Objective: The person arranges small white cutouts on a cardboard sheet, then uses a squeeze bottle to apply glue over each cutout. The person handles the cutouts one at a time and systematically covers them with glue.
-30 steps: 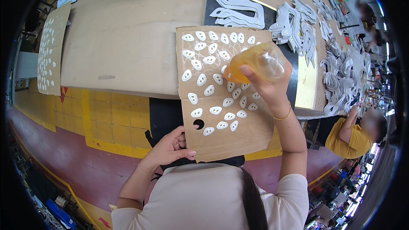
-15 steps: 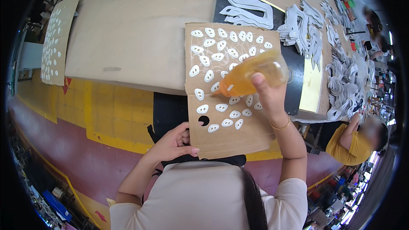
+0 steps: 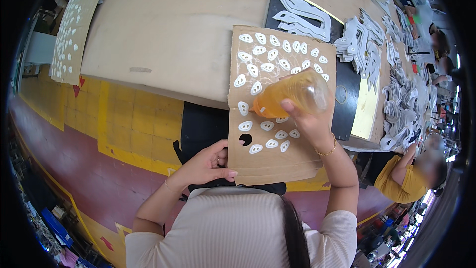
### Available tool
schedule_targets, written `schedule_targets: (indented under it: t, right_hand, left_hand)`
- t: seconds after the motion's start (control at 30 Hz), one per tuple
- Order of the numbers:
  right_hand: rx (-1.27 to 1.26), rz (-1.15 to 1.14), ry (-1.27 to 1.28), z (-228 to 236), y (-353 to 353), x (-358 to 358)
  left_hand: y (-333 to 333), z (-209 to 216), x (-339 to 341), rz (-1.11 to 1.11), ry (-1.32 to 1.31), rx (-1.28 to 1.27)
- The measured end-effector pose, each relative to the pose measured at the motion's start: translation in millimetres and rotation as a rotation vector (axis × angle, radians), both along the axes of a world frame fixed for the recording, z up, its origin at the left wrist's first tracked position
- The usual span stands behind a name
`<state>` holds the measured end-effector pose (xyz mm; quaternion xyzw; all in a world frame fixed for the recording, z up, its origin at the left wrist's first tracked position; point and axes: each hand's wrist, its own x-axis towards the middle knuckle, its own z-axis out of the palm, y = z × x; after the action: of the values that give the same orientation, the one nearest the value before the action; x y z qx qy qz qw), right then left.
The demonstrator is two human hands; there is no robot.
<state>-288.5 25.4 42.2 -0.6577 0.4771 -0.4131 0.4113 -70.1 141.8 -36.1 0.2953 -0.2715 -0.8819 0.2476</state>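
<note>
A brown cardboard sheet (image 3: pixel 277 166) lies partly on the table and reaches out over its front edge toward me. Rows of small white teardrop-shaped pieces (image 3: pixel 256 149), each with two holes, are spread over it. My left hand (image 3: pixel 210 165) grips the sheet's left edge, a fingertip showing in a round hole near that edge. In my right hand (image 3: pixel 313 124) is a clear squeeze bottle (image 3: pixel 287 97) of amber liquid, tilted with its nozzle pointing left. The nozzle tip is close beside a white piece (image 3: pixel 243 108) at the left; I cannot tell whether they touch. The bottle hides several pieces.
A black mat (image 3: pixel 348 100) with grey-white cut shapes (image 3: pixel 303 17) lies beyond the sheet. More stacks (image 3: pixel 359 44) fill the table's right side. Another pieced cardboard sheet (image 3: pixel 89 34) hangs over the far-left edge. A person in a yellow shirt (image 3: pixel 399 181) is at the right.
The nozzle has moved closer to the white piece near the sheet's left edge, and the bottle now covers other pieces. The view has shifted slightly; my left hand keeps its grip.
</note>
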Motion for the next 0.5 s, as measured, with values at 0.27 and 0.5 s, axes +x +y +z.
schedule_targets:
  t: [0.27, 0.5]
  right_hand:
    - [-0.128, 0.1, 0.08, 5.4, 1.5, 1.2]
    - [-0.05, 0.007, 0.011, -5.3, -3.9, -1.4]
  left_hand:
    - [2.6, -6.3, -0.7, 0.024, 0.014, -0.046]
    - [0.4, -4.9, 1.3, -0.021, 0.007, -0.011]
